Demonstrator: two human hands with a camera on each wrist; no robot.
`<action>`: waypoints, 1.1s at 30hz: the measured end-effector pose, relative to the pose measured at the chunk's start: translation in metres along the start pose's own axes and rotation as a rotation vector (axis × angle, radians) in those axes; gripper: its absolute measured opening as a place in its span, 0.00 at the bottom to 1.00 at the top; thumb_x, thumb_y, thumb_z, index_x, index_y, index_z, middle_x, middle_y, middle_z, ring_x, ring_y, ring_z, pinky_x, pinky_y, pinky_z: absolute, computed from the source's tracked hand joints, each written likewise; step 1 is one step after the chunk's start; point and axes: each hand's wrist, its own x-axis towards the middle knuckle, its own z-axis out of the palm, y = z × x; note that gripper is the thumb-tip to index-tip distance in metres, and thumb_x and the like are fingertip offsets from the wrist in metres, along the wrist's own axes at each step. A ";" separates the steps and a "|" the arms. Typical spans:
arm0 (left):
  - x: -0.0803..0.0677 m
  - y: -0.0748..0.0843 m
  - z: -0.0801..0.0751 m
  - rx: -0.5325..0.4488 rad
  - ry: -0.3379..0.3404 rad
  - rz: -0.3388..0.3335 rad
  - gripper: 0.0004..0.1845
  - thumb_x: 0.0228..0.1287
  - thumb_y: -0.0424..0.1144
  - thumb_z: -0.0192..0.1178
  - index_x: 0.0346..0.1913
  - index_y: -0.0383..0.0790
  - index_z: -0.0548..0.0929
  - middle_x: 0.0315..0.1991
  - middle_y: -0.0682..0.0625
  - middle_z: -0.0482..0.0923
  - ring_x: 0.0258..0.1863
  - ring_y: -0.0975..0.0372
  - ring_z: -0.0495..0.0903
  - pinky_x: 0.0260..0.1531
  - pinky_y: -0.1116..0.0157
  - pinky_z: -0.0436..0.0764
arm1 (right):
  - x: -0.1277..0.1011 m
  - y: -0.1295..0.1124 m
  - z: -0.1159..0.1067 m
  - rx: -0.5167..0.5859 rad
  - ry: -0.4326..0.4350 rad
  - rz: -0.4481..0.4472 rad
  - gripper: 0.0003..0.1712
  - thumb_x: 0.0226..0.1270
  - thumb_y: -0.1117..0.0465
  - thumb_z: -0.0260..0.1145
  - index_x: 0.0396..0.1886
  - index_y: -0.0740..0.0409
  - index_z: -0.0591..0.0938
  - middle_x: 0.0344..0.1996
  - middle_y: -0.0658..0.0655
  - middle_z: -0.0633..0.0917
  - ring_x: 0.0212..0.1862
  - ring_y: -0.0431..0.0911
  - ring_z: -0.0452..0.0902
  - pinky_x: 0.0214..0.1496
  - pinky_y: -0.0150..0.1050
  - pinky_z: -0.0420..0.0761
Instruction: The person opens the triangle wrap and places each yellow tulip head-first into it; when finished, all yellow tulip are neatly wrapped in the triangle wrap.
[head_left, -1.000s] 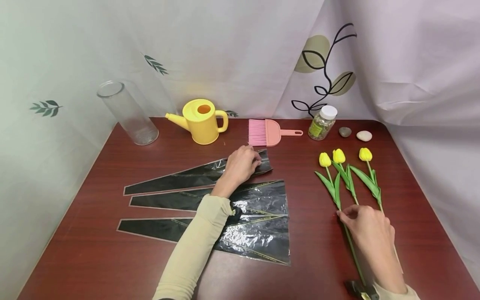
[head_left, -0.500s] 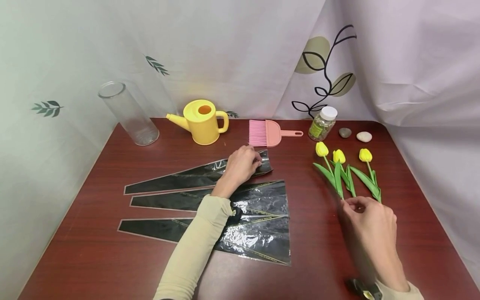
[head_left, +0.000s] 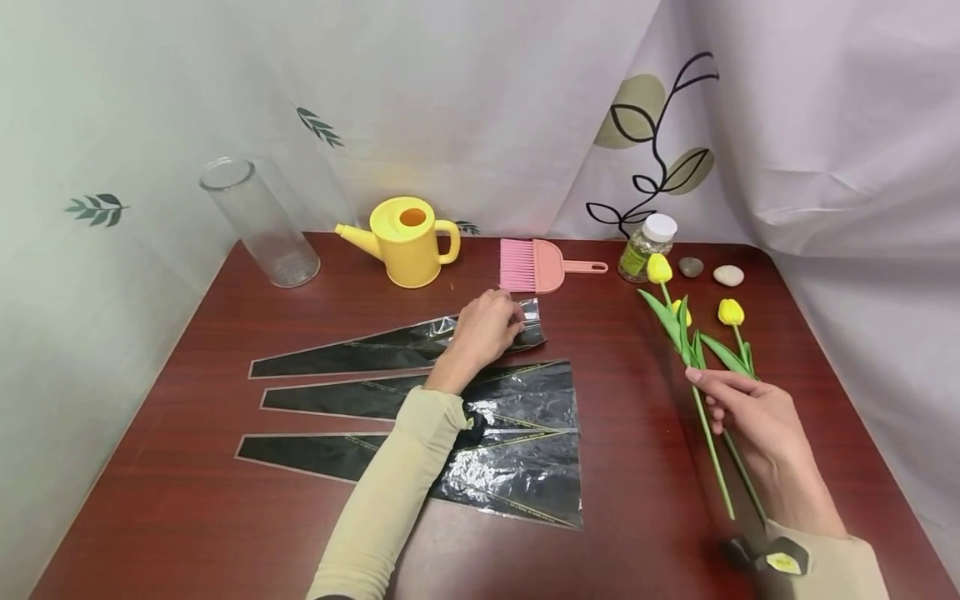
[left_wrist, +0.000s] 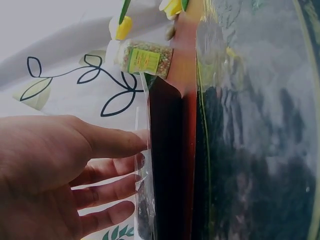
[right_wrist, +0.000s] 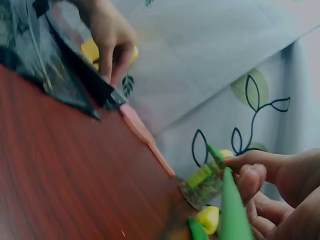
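Three black tapering plastic flower sleeves lie on the table in the head view. My left hand (head_left: pixel 483 329) pinches the wide end of the farthest flower sleeve (head_left: pixel 360 356); in the left wrist view its mouth gapes beside the thumb and fingers. The middle sleeve (head_left: pixel 322 398) and the nearest sleeve (head_left: pixel 517 487) lie flat, partly under my forearm. My right hand (head_left: pixel 757 417) pinches a yellow tulip (head_left: pixel 663 315) by its stem just below the leaves, bloom pointing away. Behind it, a second tulip (head_left: pixel 681 312) is partly hidden. A third tulip (head_left: pixel 731 312) lies to the right.
Along the back stand a clear glass vase (head_left: pixel 270 233), a yellow watering can (head_left: pixel 408 246), and a jar (head_left: pixel 645 248) with a white lid. A pink brush with dustpan (head_left: pixel 547 267) lies between them. A grey stone (head_left: pixel 691 267) and a white stone (head_left: pixel 728 275) sit at back right.
My right hand has lifted the left-most tulip off the table and brought it a little farther back, its stem end now swung free. The left hand keeps its place on the farthest sleeve.
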 end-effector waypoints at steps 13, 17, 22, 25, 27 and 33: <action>-0.001 0.000 -0.005 -0.010 -0.013 0.006 0.03 0.62 0.40 0.68 0.37 0.48 0.89 0.36 0.54 0.78 0.41 0.59 0.77 0.39 0.60 0.79 | 0.010 -0.003 0.013 0.271 -0.109 0.046 0.08 0.71 0.63 0.63 0.38 0.54 0.89 0.32 0.54 0.89 0.33 0.42 0.86 0.29 0.32 0.80; -0.001 0.000 -0.005 -0.028 -0.023 0.006 0.04 0.62 0.40 0.68 0.39 0.48 0.90 0.37 0.54 0.78 0.42 0.60 0.78 0.39 0.60 0.79 | 0.019 -0.001 0.019 0.378 -0.031 -0.017 0.06 0.68 0.65 0.66 0.39 0.58 0.88 0.35 0.57 0.88 0.35 0.46 0.87 0.33 0.35 0.82; -0.001 0.000 -0.004 -0.039 -0.025 0.020 0.05 0.62 0.40 0.68 0.40 0.48 0.90 0.37 0.54 0.78 0.41 0.60 0.78 0.39 0.60 0.79 | 0.037 0.003 0.026 0.413 0.117 -0.010 0.10 0.61 0.64 0.73 0.41 0.63 0.87 0.33 0.58 0.88 0.33 0.47 0.87 0.31 0.37 0.84; -0.002 0.000 -0.004 -0.038 -0.023 0.031 0.04 0.62 0.40 0.68 0.39 0.49 0.90 0.37 0.54 0.78 0.41 0.61 0.78 0.38 0.61 0.79 | 0.045 0.008 0.032 0.389 0.146 -0.009 0.13 0.60 0.63 0.73 0.44 0.65 0.87 0.33 0.58 0.88 0.34 0.48 0.87 0.32 0.37 0.84; -0.002 0.001 -0.004 -0.038 -0.021 0.036 0.04 0.63 0.40 0.68 0.39 0.49 0.90 0.37 0.54 0.79 0.41 0.61 0.77 0.38 0.61 0.79 | 0.049 0.011 0.038 0.369 0.148 -0.010 0.14 0.61 0.63 0.73 0.45 0.65 0.86 0.33 0.58 0.88 0.33 0.48 0.87 0.31 0.38 0.84; -0.001 0.003 -0.007 -0.049 -0.011 0.047 0.04 0.63 0.40 0.67 0.39 0.49 0.90 0.38 0.54 0.79 0.41 0.62 0.78 0.39 0.63 0.79 | 0.056 0.015 0.068 0.297 0.172 0.009 0.15 0.60 0.61 0.74 0.44 0.66 0.86 0.30 0.57 0.88 0.28 0.47 0.87 0.29 0.37 0.84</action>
